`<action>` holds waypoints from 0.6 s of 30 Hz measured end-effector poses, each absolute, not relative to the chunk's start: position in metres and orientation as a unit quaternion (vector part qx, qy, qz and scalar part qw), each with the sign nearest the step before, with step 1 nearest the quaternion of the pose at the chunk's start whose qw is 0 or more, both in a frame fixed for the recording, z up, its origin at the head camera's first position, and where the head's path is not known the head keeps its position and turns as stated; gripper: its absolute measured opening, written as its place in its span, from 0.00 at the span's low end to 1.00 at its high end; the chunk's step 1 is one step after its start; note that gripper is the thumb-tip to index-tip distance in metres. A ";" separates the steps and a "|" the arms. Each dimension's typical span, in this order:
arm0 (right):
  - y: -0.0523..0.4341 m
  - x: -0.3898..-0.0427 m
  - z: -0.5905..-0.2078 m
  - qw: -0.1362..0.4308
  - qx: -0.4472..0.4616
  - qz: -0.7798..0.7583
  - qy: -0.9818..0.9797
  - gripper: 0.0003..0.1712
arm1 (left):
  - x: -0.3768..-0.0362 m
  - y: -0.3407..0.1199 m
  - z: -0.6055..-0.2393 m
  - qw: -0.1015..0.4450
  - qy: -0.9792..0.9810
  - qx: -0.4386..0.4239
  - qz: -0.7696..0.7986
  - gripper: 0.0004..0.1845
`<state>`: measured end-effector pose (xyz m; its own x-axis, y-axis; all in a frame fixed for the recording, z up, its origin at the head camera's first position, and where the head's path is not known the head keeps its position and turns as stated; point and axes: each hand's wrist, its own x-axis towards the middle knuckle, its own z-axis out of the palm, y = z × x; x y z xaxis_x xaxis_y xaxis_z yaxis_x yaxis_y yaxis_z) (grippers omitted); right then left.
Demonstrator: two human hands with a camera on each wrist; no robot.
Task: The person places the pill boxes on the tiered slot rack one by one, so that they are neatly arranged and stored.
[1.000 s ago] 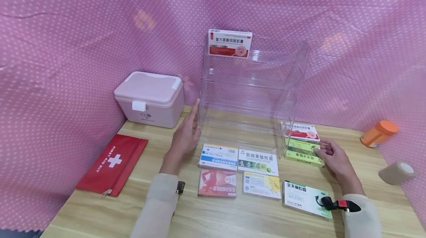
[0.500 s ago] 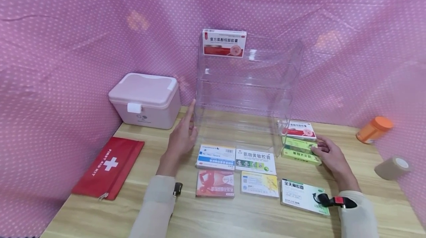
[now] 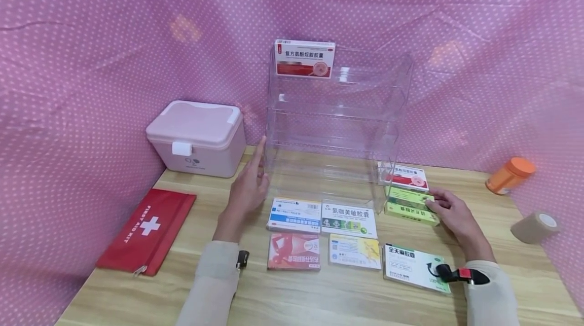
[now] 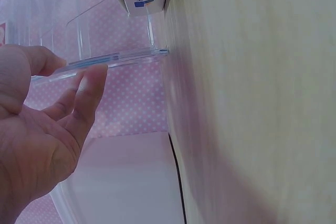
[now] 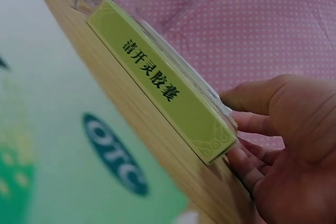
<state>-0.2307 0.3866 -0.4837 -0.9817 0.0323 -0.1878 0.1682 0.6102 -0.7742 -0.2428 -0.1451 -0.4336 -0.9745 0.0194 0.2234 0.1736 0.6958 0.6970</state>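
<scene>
**Steadying a clear shelf rack while the other hand takes a green medicine box**

Resting flat against the left wall of the clear acrylic shelf rack [image 3: 337, 128], the left hand [image 3: 246, 191] has its fingers straight and together, holding nothing; the left wrist view shows the fingertips [image 4: 92, 85] laid along the rack's transparent edge. The rack stands upright at the middle of the wooden table [image 3: 319, 295], with a red and white medicine box [image 3: 304, 58] on its top shelf at the left.

The right hand [image 3: 451, 212] is at the right end of the green medicine box [image 3: 410, 206], thumb on top and fingers curled round its end, pinching it; in the right wrist view the fingers [image 5: 247, 169] touch the near corner of the box, which lies on the table. This green box sits just right of the rack's front corner, with a second red and white box [image 3: 408, 176] touching it behind.

In front of the rack lie a blue and white box [image 3: 294, 214], a white and green box [image 3: 349, 218], a red box [image 3: 293, 251], a yellow and white box [image 3: 355, 252] and a larger green and white box [image 3: 410, 265].

At the left stand a pink storage case [image 3: 196, 136] and a red first aid pouch [image 3: 146, 229]. At the right are an orange bottle [image 3: 508, 175] lying on its side and a tan bandage roll [image 3: 534, 227]. Pink dotted cloth [image 3: 91, 62] hangs behind.
</scene>
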 end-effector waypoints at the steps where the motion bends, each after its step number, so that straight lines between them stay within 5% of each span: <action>1: 0.388 -0.230 -0.484 0.082 0.051 -0.441 0.892 0.43 | -0.243 -0.145 -0.434 0.100 -0.915 -0.053 -0.386 0.60; 18: 0.402 -0.223 -0.483 0.126 0.015 -0.484 0.866 0.48 | -0.245 -0.145 -0.436 0.104 -0.917 -0.054 -0.382 0.61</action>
<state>-0.2232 0.4020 -0.4826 -0.9676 -0.0971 -0.2332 0.1479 0.5304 -0.8348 -0.2446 -0.1451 -0.4358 -0.9723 0.0201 0.2329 0.1796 0.7021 0.6890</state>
